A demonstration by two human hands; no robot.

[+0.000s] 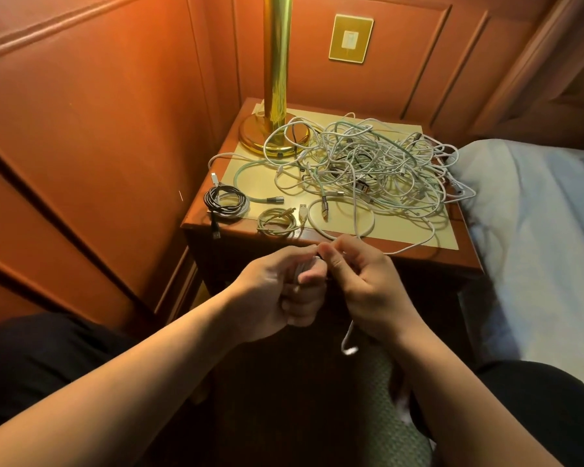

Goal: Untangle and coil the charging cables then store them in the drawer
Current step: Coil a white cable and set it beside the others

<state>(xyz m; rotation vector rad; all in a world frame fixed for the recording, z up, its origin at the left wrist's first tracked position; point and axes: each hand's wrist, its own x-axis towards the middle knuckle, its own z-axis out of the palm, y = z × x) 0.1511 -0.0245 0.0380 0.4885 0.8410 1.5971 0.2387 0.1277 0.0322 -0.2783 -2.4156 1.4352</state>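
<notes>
Currently, head view only. A white cable is being worked in front of the worktop: the left hand is clenched round a bundle of its loops, the right hand pinches the strand right beside the left fingertips. One free end hangs below the right hand; the other run leads up onto the worktop toward the tangled pile.

Two finished coils are laid at the worktop's front-left: a black coil and a pale coil, just beside each other. A brass lamp base is touched by loops of the pile. The drawer is not clearly made out in the dark front below.

Judgement: coiling is in hand, most of the task is left. For a clean coil, loops are best kept even in the left hand, with the strand fed through the right under light tension. Slack should be drawn gently so the pile is not dragged off the edge. Snags are best freed at the pile, not yanked.
</notes>
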